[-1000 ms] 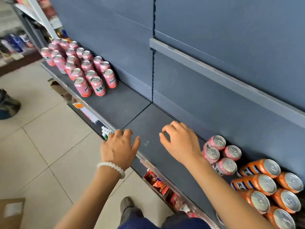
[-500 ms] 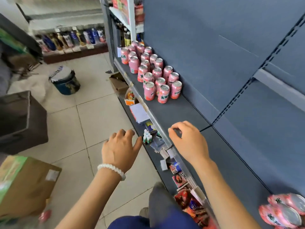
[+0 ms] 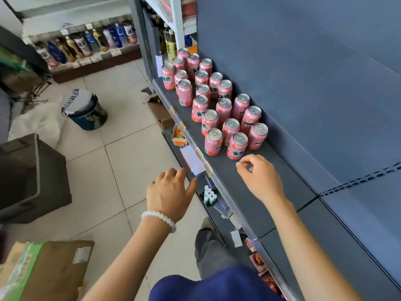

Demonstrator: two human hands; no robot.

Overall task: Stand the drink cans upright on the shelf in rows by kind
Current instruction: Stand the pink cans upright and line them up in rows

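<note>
Pink cans [image 3: 217,109] upright on shelf [image 3: 256,192], packed in rows against back panel, lids up, one kind together. Right hand [image 3: 260,181] over bare shelf just short of nearest can, fingers loosely curled, holding nothing. Left hand [image 3: 169,192] off shelf edge above floor, fingers relaxed, empty. Versus half second ago: view swung left, cans now nearer hands, fallen cans out of sight.

Bin [image 3: 86,115] on tiled floor [image 3: 130,148]; cardboard box [image 3: 54,270] near; bottles [image 3: 86,43] behind.
</note>
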